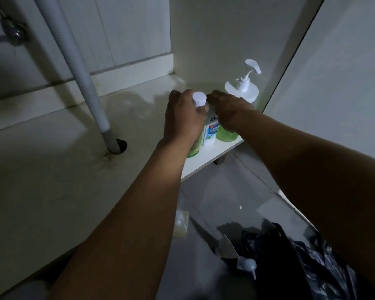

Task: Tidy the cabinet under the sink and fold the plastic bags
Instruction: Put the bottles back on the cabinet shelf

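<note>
Cabinet floor [52,169], frame centre: L hand [182,120] clamped on green bottle [193,151]; R hand [230,111] atop pump bottle [243,92], grip can't tell. Black bags [301,263] lower right, on tiles.

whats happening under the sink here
A person is reaching both bare arms into the open cabinet under the sink. The left hand grips a green bottle with a white cap, while the right hand rests on another green bottle; a white labelled bottle stands between them. A white pump bottle sits behind, in the corner. A dark plastic bag lies crumpled on the floor outside, not yet folded.
</note>
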